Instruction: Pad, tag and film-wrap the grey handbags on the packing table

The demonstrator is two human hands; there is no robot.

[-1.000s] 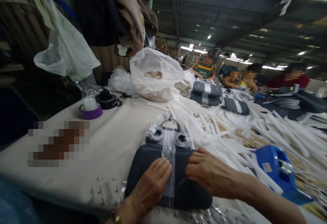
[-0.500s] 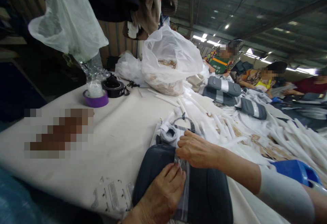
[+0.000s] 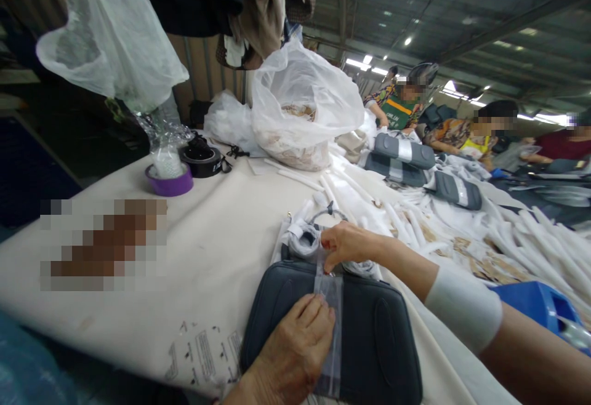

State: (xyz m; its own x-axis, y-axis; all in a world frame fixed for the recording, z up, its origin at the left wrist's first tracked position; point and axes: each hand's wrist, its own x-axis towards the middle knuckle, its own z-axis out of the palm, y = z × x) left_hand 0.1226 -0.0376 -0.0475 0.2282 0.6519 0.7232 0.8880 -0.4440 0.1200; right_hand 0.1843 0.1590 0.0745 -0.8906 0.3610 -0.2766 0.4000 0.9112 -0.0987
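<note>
A dark grey padded case [image 3: 369,337] lies on the cloth-covered table in front of me. A clear plastic strip [image 3: 330,362] runs across its middle. My left hand [image 3: 295,343] rests on the case, its fingers closed together on the strip. At the far edge of the case, my right hand [image 3: 348,245] has its thumb and fingers apart over the strip's far end. Beside those fingers sits a white-wrapped coil [image 3: 305,242], with another coil [image 3: 362,268] partly under the right hand.
Purple tape [image 3: 170,183] and black tape [image 3: 203,162] lie at the back left. Behind stands a big white plastic bag [image 3: 300,140]. White foam tubes, more grey cases [image 3: 401,149] and a blue container [image 3: 538,306] fill the right. Co-workers [image 3: 397,106] are farther back.
My right hand has loosened from the strip, its thumb and fingers now spread, and its forearm has dropped lower. My left hand stays in place on the strip.
</note>
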